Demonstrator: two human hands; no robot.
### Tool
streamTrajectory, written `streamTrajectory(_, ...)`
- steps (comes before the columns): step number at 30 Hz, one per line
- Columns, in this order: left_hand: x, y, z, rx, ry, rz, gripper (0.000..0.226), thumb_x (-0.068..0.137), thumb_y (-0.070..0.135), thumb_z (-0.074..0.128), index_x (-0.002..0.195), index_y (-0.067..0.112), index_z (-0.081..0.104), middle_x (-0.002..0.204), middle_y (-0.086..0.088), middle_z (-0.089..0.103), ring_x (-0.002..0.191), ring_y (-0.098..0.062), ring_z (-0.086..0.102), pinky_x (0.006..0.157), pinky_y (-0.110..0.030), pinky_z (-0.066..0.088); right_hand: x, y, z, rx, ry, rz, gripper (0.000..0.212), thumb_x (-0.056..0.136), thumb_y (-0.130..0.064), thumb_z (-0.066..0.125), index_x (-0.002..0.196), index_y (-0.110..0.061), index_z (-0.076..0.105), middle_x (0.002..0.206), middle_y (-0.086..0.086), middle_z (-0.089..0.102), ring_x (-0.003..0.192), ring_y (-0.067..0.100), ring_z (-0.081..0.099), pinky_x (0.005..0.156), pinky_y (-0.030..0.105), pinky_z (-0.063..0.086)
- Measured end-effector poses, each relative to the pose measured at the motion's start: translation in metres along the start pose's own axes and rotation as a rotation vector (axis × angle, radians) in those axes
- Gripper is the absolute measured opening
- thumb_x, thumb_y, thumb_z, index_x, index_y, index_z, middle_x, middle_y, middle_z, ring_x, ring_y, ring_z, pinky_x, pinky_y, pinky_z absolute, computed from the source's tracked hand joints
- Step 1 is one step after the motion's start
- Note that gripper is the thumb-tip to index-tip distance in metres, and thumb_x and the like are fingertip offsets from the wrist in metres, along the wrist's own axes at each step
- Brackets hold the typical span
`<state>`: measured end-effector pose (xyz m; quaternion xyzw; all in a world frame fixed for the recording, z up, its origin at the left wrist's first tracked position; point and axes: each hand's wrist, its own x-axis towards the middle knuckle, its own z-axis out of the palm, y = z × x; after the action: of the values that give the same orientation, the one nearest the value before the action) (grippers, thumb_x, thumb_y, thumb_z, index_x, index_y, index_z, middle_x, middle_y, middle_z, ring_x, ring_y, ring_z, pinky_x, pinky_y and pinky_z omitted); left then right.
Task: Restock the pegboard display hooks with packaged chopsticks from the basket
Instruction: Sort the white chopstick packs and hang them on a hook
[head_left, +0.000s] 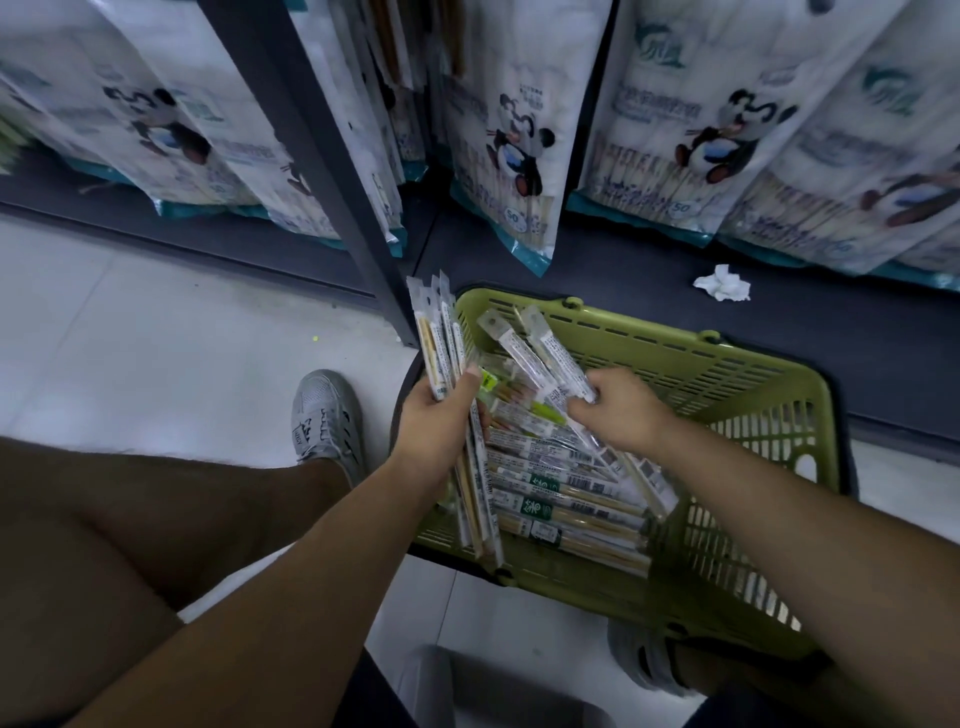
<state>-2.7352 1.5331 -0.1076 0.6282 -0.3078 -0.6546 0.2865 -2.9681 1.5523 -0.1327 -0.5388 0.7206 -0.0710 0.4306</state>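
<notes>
- Over the green plastic basket (727, 358), which is sitting on the floor against the dark shelf base (623, 260), both hands are working among slim chopstick packets.
- The big panda bags (514, 156) are hanging above. They are showing a cartoon panda and a circled "50" near the bottom edge; their other writing is coming out too blurred to read.
- The loose packets (566, 499) lying in the basket are carrying barcodes and dark green labels with a white character. The finer print is not resolving.
- The left hand (441, 421) is gripping a bundle of packets (441, 332), with fingers curling round its middle and the thumb pressing across the front. The bundle's header ends are pointing up toward the shelf, and its lower ends are dipping into the basket's left side.
- The right hand (618, 410) is pinching two clear packets (524, 338) near their lower ends between thumb and curled fingers. They are slanting up and left above the pile, hang-holes uppermost.
- A crumpled white tissue (722, 283) is lying on the shelf base beyond the basket's far rim.
- A grey shoe (324, 415) is resting on the pale floor just left of the basket.
</notes>
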Motion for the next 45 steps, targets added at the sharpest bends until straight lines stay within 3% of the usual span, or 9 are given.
streamTrajectory(4,-0.015,0.007,0.015,-0.031,-0.099,0.032,0.029,0.091,0.036,0.077,0.118,0.027,0.071,0.103,0.010,0.080,0.096,-0.012,0.076,0.077,-0.028,0.059,-0.028,-0.039,-0.015,0.222,0.034,-0.051,0.015,0.096,-0.026,0.067,0.082,-0.024,0.066,0.065,-0.010,0.063,0.045,-0.006,0.055,0.042,0.012,0.038)
streamTrajectory(7,-0.032,0.020,0.030,-0.181,-0.213,0.078,0.036,0.095,0.029,0.073,0.128,0.019,0.067,0.117,-0.005,0.077,0.108,-0.024,0.074,0.086,-0.037,0.060,-0.051,-0.077,-0.025,0.280,0.033,-0.121,0.015,0.097,-0.032,0.066,0.092,-0.019,0.072,0.068,-0.003,0.069,0.053,0.002,0.058,0.049,0.019,0.041)
streamTrajectory(16,-0.076,0.086,0.051,-0.365,-0.312,0.015,0.035,0.101,0.026,0.063,0.127,0.003,0.069,0.114,-0.023,0.074,0.100,-0.036,0.072,0.081,-0.044,0.061,-0.106,-0.137,-0.058,0.193,0.187,-0.210,0.019,0.107,-0.036,0.045,0.096,-0.024,0.053,0.091,-0.002,0.060,0.085,0.019,0.060,0.071,0.031,0.041)
streamTrajectory(20,-0.095,0.105,0.052,-0.366,-0.432,-0.023,0.043,0.099,0.024,0.062,0.130,-0.006,0.063,0.118,-0.024,0.068,0.108,-0.037,0.065,0.098,-0.051,0.050,-0.123,-0.144,-0.072,0.058,0.212,-0.158,0.020,0.105,-0.043,0.038,0.099,-0.028,0.050,0.100,0.003,0.046,0.104,0.027,0.051,0.094,0.040,0.045)
streamTrajectory(25,-0.106,0.127,0.051,-0.234,-0.440,0.125,0.023,0.099,0.024,0.066,0.115,0.011,0.074,0.102,-0.017,0.076,0.091,-0.029,0.075,0.073,-0.037,0.059,-0.148,-0.152,-0.089,-0.318,0.311,-0.174,0.043,0.101,-0.058,0.019,0.133,-0.039,0.041,0.100,-0.004,0.031,0.105,0.022,0.033,0.096,0.043,0.036)
streamTrajectory(31,-0.117,0.165,0.051,-0.038,-0.491,0.279,0.059,0.083,0.045,0.077,0.132,0.014,0.066,0.125,-0.010,0.074,0.119,-0.027,0.068,0.108,-0.047,0.050,-0.161,-0.167,-0.131,-0.366,0.177,-0.167,0.054,0.101,-0.065,0.015,0.144,-0.037,0.033,0.111,-0.001,0.036,0.120,0.025,0.037,0.106,0.044,0.036)
streamTrajectory(35,-0.125,0.200,0.057,-0.038,-0.557,0.313,0.062,0.079,0.042,0.078,0.129,0.008,0.067,0.120,-0.014,0.075,0.115,-0.031,0.071,0.108,-0.051,0.051,-0.168,-0.184,-0.166,-0.317,0.090,-0.201,0.067,0.100,-0.066,0.013,0.160,-0.036,0.021,0.147,0.008,0.037,0.142,0.023,0.025,0.120,0.048,0.025)
streamTrajectory(41,-0.138,0.253,0.068,-0.094,-0.606,0.408,0.056,0.087,0.039,0.078,0.130,0.007,0.062,0.109,-0.016,0.078,0.100,-0.031,0.076,0.074,-0.035,0.062,-0.184,-0.215,-0.213,-0.059,0.180,-0.297,0.076,0.093,-0.072,0.014,0.160,-0.038,0.019,0.167,-0.011,0.017,0.147,-0.001,0.007,0.120,0.025,0.004)
streamTrajectory(45,-0.146,0.281,0.076,-0.042,-0.643,0.616,0.052,0.086,0.045,0.077,0.130,0.021,0.065,0.118,-0.004,0.077,0.111,-0.022,0.073,0.094,-0.041,0.059,-0.191,-0.234,-0.237,0.151,0.354,-0.284,0.087,0.085,-0.080,0.018,0.160,-0.037,0.023,0.149,-0.024,0.022,0.132,-0.010,0.012,0.108,0.009,0.001)
